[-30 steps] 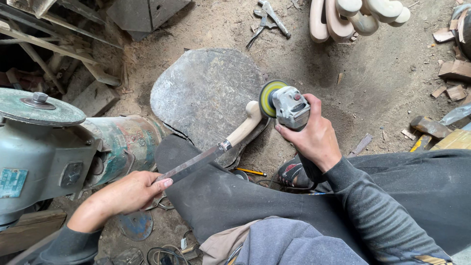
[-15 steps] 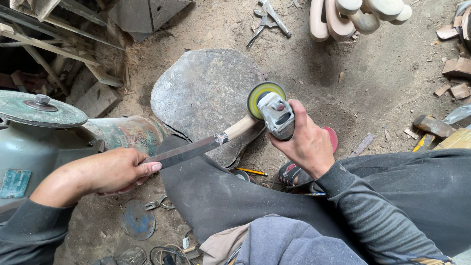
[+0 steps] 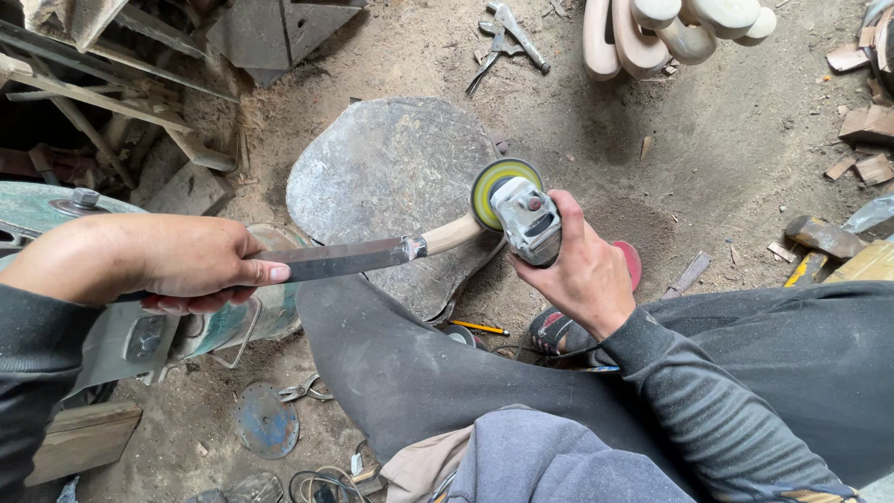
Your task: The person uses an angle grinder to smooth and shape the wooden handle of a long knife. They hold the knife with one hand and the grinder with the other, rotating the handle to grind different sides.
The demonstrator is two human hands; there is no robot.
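My left hand (image 3: 177, 265) grips the steel blade of a knife (image 3: 345, 258) by its tip end, holding it level above my knee. The knife's pale wooden handle (image 3: 453, 233) points right and meets the yellow-green sanding disc (image 3: 489, 184) of a grey angle grinder (image 3: 528, 219). My right hand (image 3: 582, 270) is wrapped around the grinder's body, pressing the disc against the handle's end. Both arms wear dark sleeves.
A flat grey stone slab (image 3: 386, 172) lies on the dirt floor under the work. A green machine (image 3: 56, 210) stands at left, pliers (image 3: 507, 33) and pale wooden handles (image 3: 652, 33) at the back, wood scraps (image 3: 861, 121) at right, a pencil (image 3: 480, 328) by my foot.
My left hand has risen and moved right, lifting the blade to level. The grinder has shifted left so its disc now sits on the wooden handle's end.
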